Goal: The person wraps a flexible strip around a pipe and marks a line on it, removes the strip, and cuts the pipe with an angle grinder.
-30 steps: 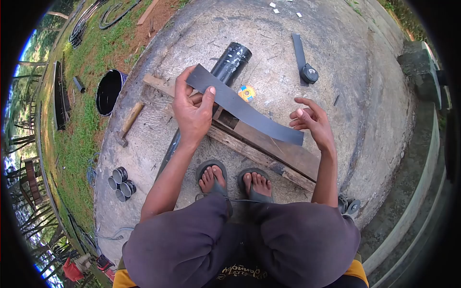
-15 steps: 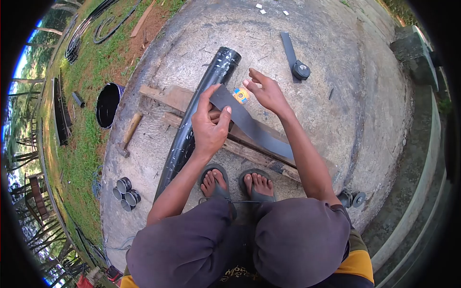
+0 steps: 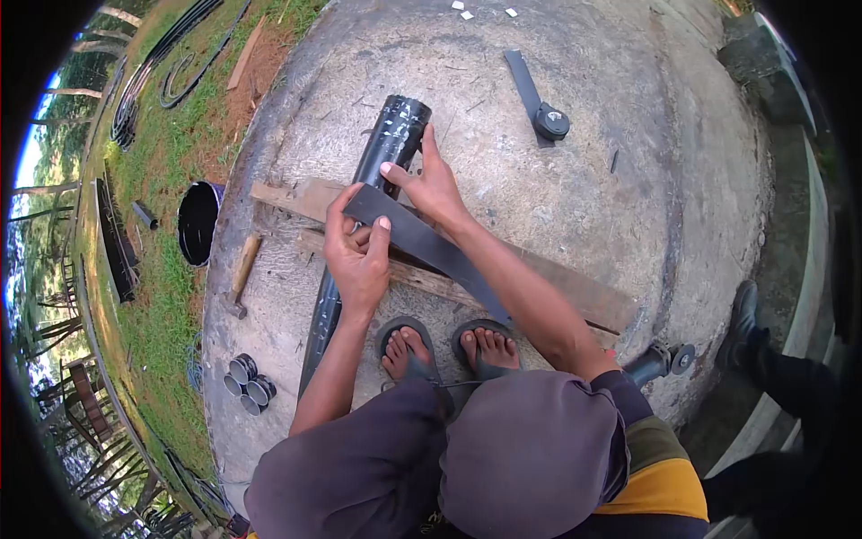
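My left hand (image 3: 356,269) pinches the end of a flat black strip (image 3: 431,247) between thumb and fingers. The strip slants down to the right and passes under my right forearm. Just above the strip's end, my right hand (image 3: 433,184) is open, its thumb over the black pipe (image 3: 382,148) and its index finger along the pipe's right side. The pipe has white flecks near its far end and lies across wooden planks (image 3: 301,199). Part of it is hidden behind my left hand and arm.
A round black tape measure (image 3: 551,123) rests on another dark strip. At left are a hammer (image 3: 242,269), a dark bucket (image 3: 199,225) and several short pipe pieces (image 3: 250,384). Another person's shoe (image 3: 743,323) is at right, beyond a dark cylindrical tool (image 3: 651,364).
My right hand has moved left and down to the pipe. The orange-and-blue round item is now out of sight. Another person's leg has appeared at right, and the view has shifted.
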### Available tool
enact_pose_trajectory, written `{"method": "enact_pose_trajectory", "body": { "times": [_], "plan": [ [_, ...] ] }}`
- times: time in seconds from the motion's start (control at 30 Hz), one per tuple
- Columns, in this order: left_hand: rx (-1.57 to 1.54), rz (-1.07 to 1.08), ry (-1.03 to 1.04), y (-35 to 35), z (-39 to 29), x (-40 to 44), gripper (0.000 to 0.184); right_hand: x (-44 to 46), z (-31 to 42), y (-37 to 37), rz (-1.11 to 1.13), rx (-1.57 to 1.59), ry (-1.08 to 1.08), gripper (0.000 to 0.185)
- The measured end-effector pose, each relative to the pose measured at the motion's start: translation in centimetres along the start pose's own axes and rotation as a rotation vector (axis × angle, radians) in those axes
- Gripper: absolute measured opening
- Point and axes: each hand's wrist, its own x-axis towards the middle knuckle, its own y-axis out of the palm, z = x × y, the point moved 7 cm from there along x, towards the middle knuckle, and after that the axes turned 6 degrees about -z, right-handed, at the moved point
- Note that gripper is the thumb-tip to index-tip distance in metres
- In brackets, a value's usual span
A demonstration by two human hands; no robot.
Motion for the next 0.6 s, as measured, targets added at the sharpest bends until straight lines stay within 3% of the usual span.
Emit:
{"method": "enact_pose_trajectory", "body": {
  "times": [0.13, 0.23, 0.3, 0.5, 0.6],
  "plan": [
    [-0.029, -0.018, 0.016, 1.3, 0.0, 1.2, 0.053, 0.7, 1.5, -2.8, 0.072, 0.005, 0.045, 0.101],
    [-0.059, -0.055, 0.055, 0.1, 0.4, 0.8, 0.051, -0.9, -0.9, -2.0, 0.113, -0.005, -0.097, 0.086],
    [-0.134, -0.052, 0.052, 0.5, 0.5, 1.5, 0.050, -2.5, -0.4, -2.5, 0.262, 0.172, -0.010, 0.068],
    [-0.142, -0.045, 0.129, 2.0, -0.8, 3.5, 0.044, -6.9, 1.3, -3.8, 0.385, 0.321, -0.035, 0.038],
    [-0.132, -0.025, 0.152, 2.6, -0.2, 3.7, 0.034, -7.5, 2.5, -5.9, 0.310, 0.003, -0.035, 0.030]
  ]
}}
